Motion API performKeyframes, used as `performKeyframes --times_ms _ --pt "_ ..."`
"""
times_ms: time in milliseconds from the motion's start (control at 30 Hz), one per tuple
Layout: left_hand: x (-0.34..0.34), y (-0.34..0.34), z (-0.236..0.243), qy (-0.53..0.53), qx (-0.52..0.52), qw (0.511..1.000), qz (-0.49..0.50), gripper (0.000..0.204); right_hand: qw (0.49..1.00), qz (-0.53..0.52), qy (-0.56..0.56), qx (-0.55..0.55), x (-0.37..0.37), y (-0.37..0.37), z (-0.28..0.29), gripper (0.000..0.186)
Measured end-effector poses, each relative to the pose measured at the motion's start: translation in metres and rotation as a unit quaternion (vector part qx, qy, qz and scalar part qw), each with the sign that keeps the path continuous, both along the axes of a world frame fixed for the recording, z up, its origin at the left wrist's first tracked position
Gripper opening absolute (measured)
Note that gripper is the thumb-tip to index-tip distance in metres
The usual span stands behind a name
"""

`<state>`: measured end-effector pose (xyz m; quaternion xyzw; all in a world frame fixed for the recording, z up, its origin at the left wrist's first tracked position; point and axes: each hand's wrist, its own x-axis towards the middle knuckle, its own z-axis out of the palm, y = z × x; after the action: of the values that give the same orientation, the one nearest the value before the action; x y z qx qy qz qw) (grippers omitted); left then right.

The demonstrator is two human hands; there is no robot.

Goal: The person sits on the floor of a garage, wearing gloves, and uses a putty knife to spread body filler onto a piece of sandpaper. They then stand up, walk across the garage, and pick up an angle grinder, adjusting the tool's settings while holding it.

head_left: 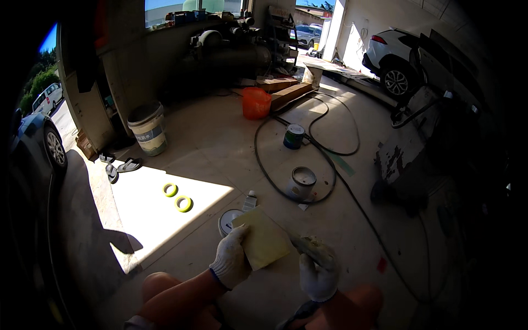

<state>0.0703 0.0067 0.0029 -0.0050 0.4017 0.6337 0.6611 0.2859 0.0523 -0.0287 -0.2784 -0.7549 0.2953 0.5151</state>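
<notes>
My left hand (231, 258), in a white knit glove, grips the edge of a pale yellow square board (264, 240), with the thumb on its face. Just right of the board, my gloved right hand (320, 278) is closed around a flat, smeared tool (302, 243) that looks like a putty knife. Its tip points toward the board, and I cannot tell whether they touch. Partly behind the board lies a round can or lid (227, 224). A small bottle (250, 199) stands beyond it. Farther off sit an open metal can (302, 184) and a green-blue can (293, 137).
A dark hose (257, 159) loops across the floor around the cans. Two yellow-green tape rolls (183, 204) lie in the sunlit patch at left, near dark sandals (130, 165). Beyond are a white bucket (148, 132) and an orange-red bucket (256, 104). Cars flank the area.
</notes>
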Motion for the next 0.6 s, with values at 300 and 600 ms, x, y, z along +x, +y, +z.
performKeyframes --times_ms 300,600 --pt "0.002 -0.007 0.0 -0.008 0.032 0.998 -0.056 0.056 0.977 -0.069 -0.161 0.125 -0.001 0.025 -0.015 0.043" --pt "-0.01 -0.003 0.003 -0.059 0.073 0.995 -0.026 0.055 0.886 0.065 0.249 -0.386 0.003 0.02 0.01 0.022"
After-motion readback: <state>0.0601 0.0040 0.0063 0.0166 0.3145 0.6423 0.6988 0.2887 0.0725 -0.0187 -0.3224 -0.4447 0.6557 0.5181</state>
